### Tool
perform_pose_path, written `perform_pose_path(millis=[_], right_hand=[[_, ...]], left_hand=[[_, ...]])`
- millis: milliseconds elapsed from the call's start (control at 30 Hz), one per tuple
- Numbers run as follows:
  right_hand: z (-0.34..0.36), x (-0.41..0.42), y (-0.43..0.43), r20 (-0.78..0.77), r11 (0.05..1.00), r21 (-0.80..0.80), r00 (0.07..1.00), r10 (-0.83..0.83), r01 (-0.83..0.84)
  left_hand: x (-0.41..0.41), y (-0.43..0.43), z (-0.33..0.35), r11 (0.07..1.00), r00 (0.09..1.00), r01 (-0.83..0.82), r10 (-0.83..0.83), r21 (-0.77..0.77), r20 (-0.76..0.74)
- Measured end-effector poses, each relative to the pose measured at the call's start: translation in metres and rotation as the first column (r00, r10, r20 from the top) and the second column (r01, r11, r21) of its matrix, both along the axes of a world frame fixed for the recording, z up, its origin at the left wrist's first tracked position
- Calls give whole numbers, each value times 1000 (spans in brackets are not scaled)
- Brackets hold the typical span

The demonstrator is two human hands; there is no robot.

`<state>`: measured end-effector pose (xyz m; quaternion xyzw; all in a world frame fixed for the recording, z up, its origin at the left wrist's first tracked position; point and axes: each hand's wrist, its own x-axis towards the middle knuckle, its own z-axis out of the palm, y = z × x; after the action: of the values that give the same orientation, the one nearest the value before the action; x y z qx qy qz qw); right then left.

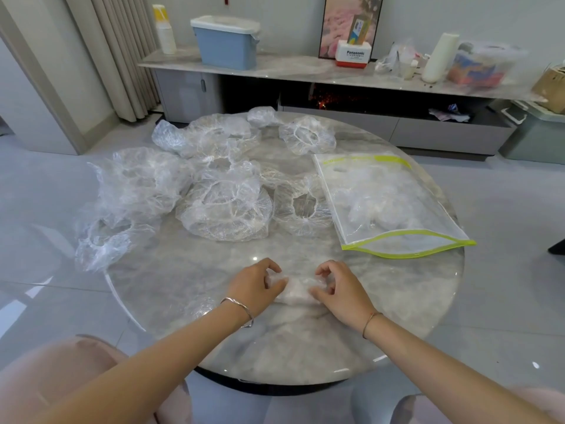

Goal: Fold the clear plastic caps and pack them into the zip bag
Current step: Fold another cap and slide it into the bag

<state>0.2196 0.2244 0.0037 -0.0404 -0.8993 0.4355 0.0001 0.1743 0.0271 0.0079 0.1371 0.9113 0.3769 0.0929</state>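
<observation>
head view: folded cap (298, 291) lies long axis left-to-right, left hand (255, 286) and right hand (344, 294) each pinching an end

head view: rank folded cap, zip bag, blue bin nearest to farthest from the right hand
1. folded cap: pinched by the right hand, near the front edge of the table.
2. zip bag: ahead, on the table's right side.
3. blue bin: far back left, on the sideboard.
</observation>
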Motion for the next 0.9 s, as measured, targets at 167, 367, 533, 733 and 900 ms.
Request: perform_pose_path(millis=[167,367,533,733,900], right_hand=[[12,-10,3,171,951,-266,978,-116,159],[41,1,12,240,814,-540,966,-96,215],[51,7,29,306,812,-523,946,-105,260],[62,16,54,324,715,-635,941,-97,293],[61,14,75,208,575,-665,857,-471,477]], left_hand=[[-4,8,19,968,971,-170,133,184,197],[-10,31,30,839,817,-296,-26,457,577],[-6,54,42,799,849,-256,-83,544,521],[-6,91,53,852,966,-94,-46,515,253],[-4,120,52,883,999,-48,54,466,2]])
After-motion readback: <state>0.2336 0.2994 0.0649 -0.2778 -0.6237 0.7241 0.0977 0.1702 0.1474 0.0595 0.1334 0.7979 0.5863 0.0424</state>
